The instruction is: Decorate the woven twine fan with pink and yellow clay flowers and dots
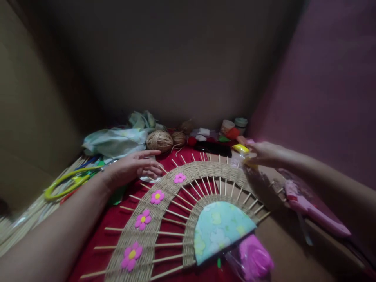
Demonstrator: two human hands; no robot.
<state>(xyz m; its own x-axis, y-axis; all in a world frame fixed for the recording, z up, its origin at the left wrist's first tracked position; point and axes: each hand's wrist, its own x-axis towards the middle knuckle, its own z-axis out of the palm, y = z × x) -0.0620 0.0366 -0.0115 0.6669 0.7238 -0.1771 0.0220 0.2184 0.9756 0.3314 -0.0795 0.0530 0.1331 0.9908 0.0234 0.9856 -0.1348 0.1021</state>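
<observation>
A half-round woven fan (202, 168) of twine on thin sticks lies before me, with a blue-green floral cloth centre (221, 229). Pink flowers with yellow centres, such as one flower (132, 255), sit along its left band; the top pink flower (179, 178) shows no yellow centre. My left hand (139, 166) is open over the fan's upper left stick ends, fingers apart, holding nothing. At the far right, my right hand (264, 153) is closed on a clear packet of yellow clay (241, 148). A packet of pink clay (256, 256) lies below the cloth centre.
Twine balls (160, 141), floral cloth (117, 141), a black phone-like object (214, 149) and small tubs (241, 124) line the back wall. A yellow hoop (67, 182) lies left on bundled sticks. A pink glue gun (314, 211) lies right on brown board.
</observation>
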